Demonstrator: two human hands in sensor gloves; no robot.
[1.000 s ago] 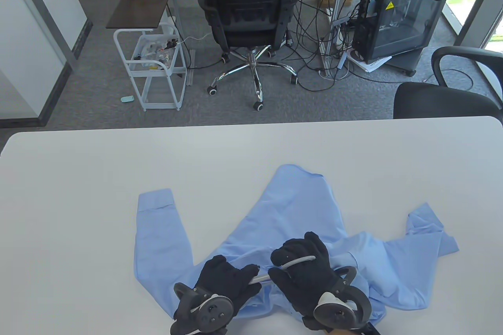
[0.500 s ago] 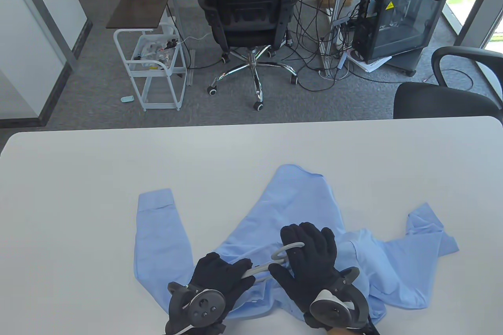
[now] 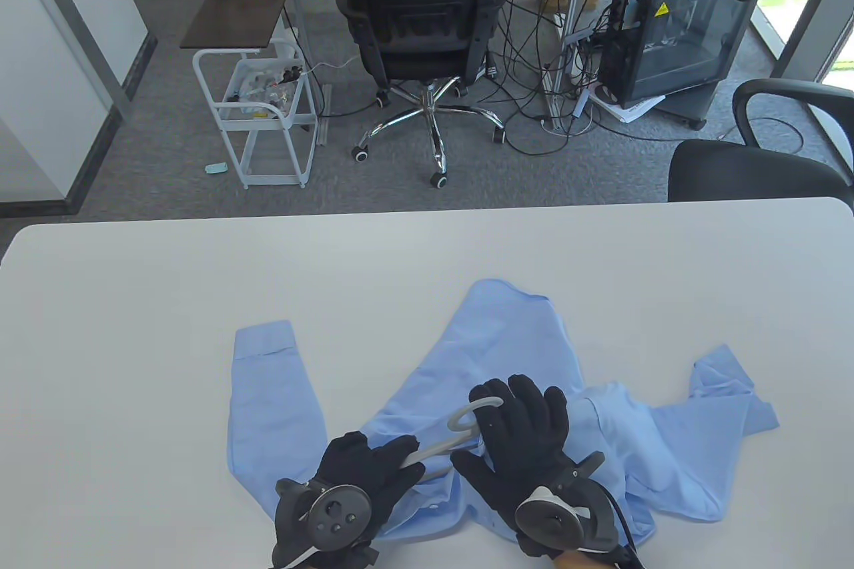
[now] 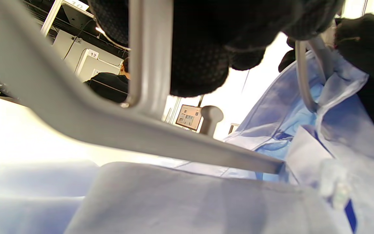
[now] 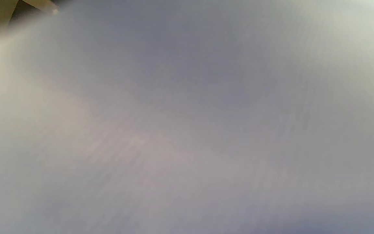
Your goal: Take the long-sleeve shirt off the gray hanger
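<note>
A light blue long-sleeve shirt lies spread on the white table, sleeves out to both sides. The gray hanger sticks out of the shirt near the front edge, its hook curving up beside my right index finger. My left hand grips the hanger's shaft. My right hand lies flat on the shirt with its fingers stretched out, right of the hook. In the left wrist view my fingers wrap the hanger above the shirt. The right wrist view is a gray blur.
The shirt's left sleeve cuff reaches toward the table's middle left, and the right sleeve lies bunched at the right. A black office chair stands at the table's far right edge; another chair and a white cart stand farther back.
My left hand has pulled the hanger left and toward the front edge, so more of its shaft and hook shows. My right hand has flattened onto the shirt and slid slightly left.
</note>
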